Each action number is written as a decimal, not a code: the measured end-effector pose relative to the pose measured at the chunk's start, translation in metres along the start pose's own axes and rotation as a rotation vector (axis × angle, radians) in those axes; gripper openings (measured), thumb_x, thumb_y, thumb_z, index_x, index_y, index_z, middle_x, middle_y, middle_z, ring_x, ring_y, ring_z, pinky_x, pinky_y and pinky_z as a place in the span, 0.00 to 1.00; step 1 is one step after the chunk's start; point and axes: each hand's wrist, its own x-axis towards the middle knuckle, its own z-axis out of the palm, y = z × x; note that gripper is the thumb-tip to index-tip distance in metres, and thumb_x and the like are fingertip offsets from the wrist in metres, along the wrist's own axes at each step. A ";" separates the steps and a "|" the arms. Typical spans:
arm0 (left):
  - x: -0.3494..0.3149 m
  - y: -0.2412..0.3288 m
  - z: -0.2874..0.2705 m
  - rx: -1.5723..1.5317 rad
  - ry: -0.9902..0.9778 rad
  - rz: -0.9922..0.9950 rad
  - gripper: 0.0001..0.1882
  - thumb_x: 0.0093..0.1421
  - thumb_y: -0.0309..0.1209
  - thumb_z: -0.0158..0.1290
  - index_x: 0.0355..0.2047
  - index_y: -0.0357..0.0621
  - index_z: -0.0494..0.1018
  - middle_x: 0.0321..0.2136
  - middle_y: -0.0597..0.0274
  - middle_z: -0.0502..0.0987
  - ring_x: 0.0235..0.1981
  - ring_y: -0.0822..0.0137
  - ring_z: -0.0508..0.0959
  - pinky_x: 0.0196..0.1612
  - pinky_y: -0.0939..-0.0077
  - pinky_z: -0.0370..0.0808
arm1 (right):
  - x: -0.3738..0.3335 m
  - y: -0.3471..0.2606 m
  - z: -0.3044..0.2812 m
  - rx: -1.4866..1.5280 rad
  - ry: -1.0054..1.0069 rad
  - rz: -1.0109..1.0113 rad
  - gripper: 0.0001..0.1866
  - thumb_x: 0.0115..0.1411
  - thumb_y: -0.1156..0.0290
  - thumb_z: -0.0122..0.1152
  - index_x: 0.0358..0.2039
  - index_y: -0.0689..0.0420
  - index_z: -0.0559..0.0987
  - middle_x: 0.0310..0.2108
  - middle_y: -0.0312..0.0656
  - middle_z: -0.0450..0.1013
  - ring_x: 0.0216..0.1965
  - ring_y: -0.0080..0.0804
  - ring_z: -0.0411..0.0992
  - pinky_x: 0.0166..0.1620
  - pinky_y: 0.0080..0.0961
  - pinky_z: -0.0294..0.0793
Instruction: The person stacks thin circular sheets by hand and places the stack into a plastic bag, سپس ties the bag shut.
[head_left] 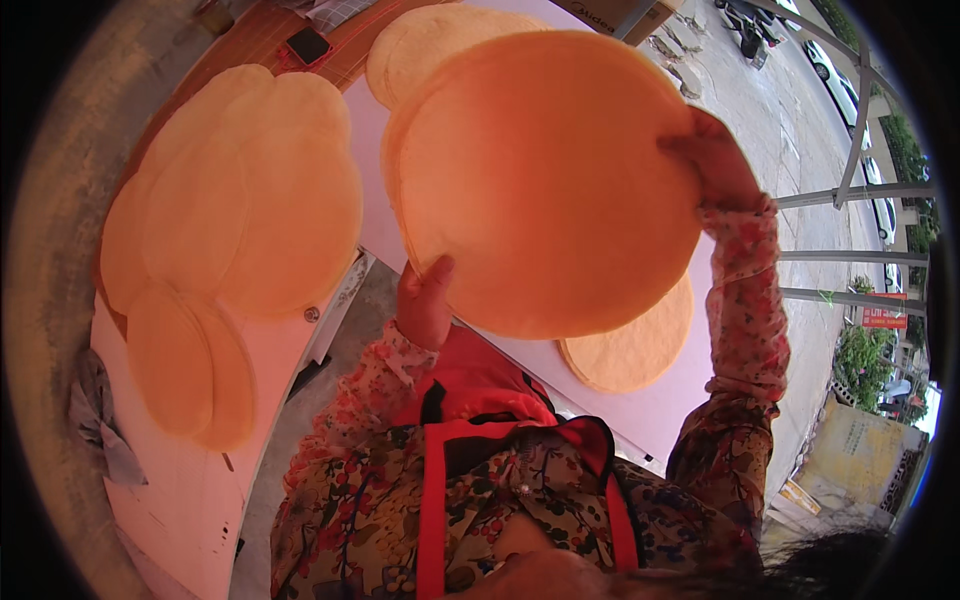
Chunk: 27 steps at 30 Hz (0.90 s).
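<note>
Both hands hold up a large, thin, round orange-tan flatbread (540, 190), possibly more than one sheet thick. At its lower left edge my left hand (425, 303) grips it, thumb on top. My right hand (718, 160) pinches the upper right edge, fingers partly behind the sheet. Beneath it, on the pale table in front of me, another round flatbread pile (632, 345) shows at the lower right. A further pile (425, 45) peeks out behind its far edge. What lies directly under the held sheet is hidden.
To the left, overlapping flatbreads (250, 190) cover a second table (185, 490), with smaller folded ones (175, 360) nearer me. A phone (308, 45) and a grey cloth (100, 420) lie on it. A gap separates the tables. A cardboard box (630, 15) stands at the far side.
</note>
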 end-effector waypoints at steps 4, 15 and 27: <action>-0.018 -0.032 0.044 -0.224 -0.088 -0.032 0.26 0.57 0.23 0.50 0.57 0.43 0.58 0.55 0.65 0.63 0.57 0.67 0.62 0.60 0.67 0.56 | 0.083 -0.082 0.016 -0.725 -0.171 -0.118 0.24 0.49 0.75 0.61 0.49 0.61 0.70 0.41 0.42 0.74 0.42 0.32 0.73 0.46 0.27 0.72; 0.042 -0.063 -0.113 -0.319 0.094 -0.268 0.28 0.59 0.36 0.50 0.58 0.47 0.55 0.56 0.61 0.62 0.57 0.62 0.62 0.59 0.62 0.59 | 0.060 0.229 0.130 -0.889 -0.271 -0.302 0.21 0.48 0.72 0.61 0.45 0.60 0.72 0.46 0.51 0.68 0.48 0.47 0.67 0.50 0.35 0.68; 0.125 -0.020 -0.156 -0.203 0.144 -0.470 0.11 0.61 0.30 0.48 0.42 0.39 0.68 0.37 0.61 0.75 0.39 0.69 0.75 0.44 0.72 0.72 | 0.065 0.217 0.244 -0.866 0.164 -0.329 0.20 0.46 0.70 0.66 0.39 0.62 0.72 0.43 0.50 0.70 0.43 0.46 0.70 0.43 0.32 0.71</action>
